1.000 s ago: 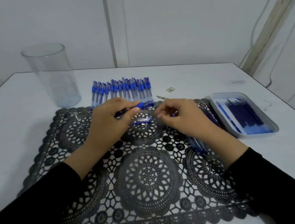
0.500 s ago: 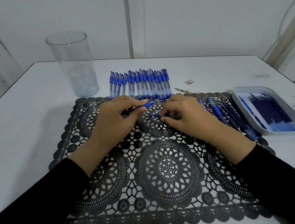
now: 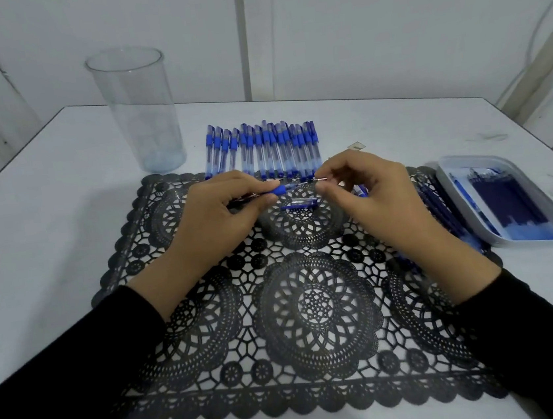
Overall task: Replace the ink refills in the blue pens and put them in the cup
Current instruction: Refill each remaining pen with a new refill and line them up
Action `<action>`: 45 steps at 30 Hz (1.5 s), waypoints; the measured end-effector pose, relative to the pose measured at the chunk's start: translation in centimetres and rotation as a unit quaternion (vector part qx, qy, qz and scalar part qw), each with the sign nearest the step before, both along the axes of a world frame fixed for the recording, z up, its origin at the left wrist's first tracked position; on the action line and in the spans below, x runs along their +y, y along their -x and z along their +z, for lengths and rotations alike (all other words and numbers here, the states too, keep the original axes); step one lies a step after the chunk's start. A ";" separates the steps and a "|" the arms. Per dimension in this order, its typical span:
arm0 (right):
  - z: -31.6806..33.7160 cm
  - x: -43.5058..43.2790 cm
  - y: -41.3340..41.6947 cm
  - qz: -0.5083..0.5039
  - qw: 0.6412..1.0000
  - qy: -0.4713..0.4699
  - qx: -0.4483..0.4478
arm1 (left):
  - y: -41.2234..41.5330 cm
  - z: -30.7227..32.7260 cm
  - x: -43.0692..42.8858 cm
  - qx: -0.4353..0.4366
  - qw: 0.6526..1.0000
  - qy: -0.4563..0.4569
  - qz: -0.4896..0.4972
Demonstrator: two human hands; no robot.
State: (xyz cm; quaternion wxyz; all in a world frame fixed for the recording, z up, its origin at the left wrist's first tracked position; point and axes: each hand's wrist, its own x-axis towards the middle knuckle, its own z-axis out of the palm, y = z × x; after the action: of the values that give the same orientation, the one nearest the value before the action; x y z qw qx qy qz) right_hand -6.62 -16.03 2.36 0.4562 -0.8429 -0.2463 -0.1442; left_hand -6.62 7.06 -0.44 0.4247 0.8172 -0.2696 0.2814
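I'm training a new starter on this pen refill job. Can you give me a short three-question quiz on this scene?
1. True or false: the clear cup already holds finished pens.
2. Which side of the lace mat does the tray of refills sit on? A) person's left B) person's right C) far edge
3. Fill in: the left hand holds a pen by its blue ____ while the right hand pinches the thin refill tip.

Key
1. False: it stands without pens, left of the row of pens.
2. B
3. grip
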 end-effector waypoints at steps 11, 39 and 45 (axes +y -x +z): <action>0.0 1.2 0.4 0.029 0.999 0.020 0.012 | 0.0 -0.3 -0.1 -0.018 1.000 -0.011 -0.022; 0.0 1.3 0.7 0.035 0.999 0.036 -0.001 | 0.0 -0.4 -0.2 -0.004 1.000 0.001 -0.025; -0.1 1.2 0.8 0.021 1.000 0.014 0.014 | 0.0 -0.4 -0.3 -0.009 1.000 -0.002 -0.021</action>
State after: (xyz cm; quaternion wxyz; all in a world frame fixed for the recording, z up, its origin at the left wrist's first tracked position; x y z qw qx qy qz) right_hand -7.38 -14.80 2.24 0.4508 -0.8456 -0.2598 -0.1191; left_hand -6.66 6.79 -0.86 0.4262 0.8098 -0.2912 0.2791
